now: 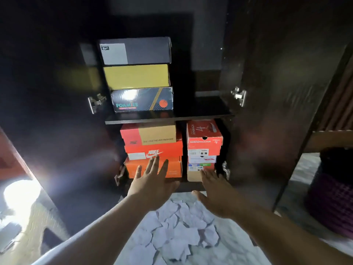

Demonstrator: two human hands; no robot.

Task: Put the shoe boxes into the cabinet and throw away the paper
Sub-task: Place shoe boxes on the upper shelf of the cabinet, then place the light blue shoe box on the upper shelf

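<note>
The dark cabinet (168, 118) stands open with shoe boxes on two levels. On the upper shelf a grey box (135, 51), a yellow box (136, 76) and a Foamies box (142, 100) are stacked. Below, a red and tan box (150, 133), an orange Nike box (152, 149) and an orange bottom box (174, 169) form the left stack. A red box (204, 137) tops the right stack. My left hand (152, 180) lies flat with straight fingers against the orange bottom box. My right hand (214, 190) reaches open toward the right stack's lowest box. Crumpled white paper (177, 230) lies on the floor below my arms.
Both cabinet doors swing outward, the left door (57, 111) and the right door (277, 111), with metal hinges showing. A dark purple woven basket (332, 199) stands on the floor at the right. Bright light glares on the floor at the lower left.
</note>
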